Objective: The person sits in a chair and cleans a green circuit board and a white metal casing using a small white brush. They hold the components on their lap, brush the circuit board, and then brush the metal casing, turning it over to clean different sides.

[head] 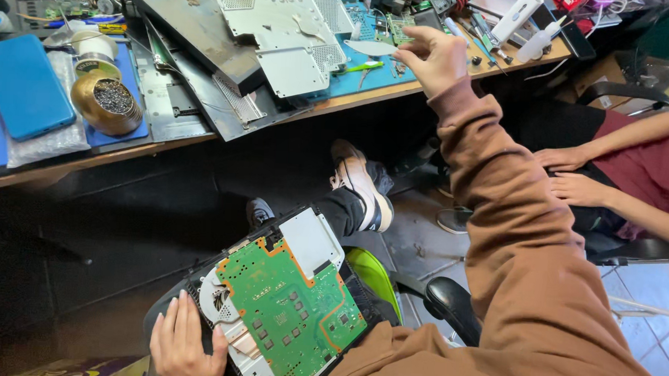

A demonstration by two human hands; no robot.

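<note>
1. Nearest, the left hand [183,347] lies flat with fingers spread on the lower corner of the opened console [269,305] resting in the person's lap, steadying it. It pinches nothing.
2. The console's green circuit board [292,306] faces up, with a round fan [217,299] at its left and a grey metal plate [311,240] at its top edge.
3. Farther out, the right hand [434,61] is stretched over the workbench [201,141], fingers curled together just beside a thin pale pick [371,48]; I cannot tell whether they pinch anything.
4. Beyond it lie a perforated metal shield [288,35], a green-handled tool [358,66] and a brass bowl of screws [109,103].
5. My guess is a teardown paused to fetch a tool or part; the next move calls for a sure pinch while the lap unit stays level.
6. A seated co-worker's hands [572,172] rest at the right.
</note>
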